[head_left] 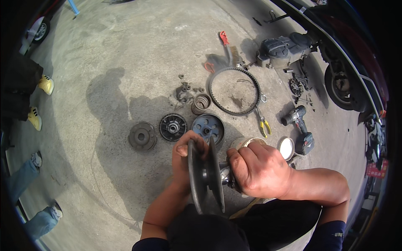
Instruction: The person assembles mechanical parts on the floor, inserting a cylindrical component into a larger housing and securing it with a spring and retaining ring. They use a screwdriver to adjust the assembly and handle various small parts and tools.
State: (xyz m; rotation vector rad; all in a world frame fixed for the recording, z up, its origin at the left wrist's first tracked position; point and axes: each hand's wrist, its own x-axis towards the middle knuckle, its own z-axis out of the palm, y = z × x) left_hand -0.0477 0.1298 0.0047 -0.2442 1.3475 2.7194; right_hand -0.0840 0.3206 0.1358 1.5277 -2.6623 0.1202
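Paired discs fill the left grip; the right grip, clasping silver metalwork, part-hides a container near pliers.

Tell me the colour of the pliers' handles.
The pliers' handles are mostly yellow, best seen in the head view.

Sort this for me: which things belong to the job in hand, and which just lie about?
Likely in the job:
paired discs, in the left hand
metal piece, partly hidden, in the right hand
coil spring
belt
blue drum

Seemingly just around, farther off:
blue post
wheel, upper left
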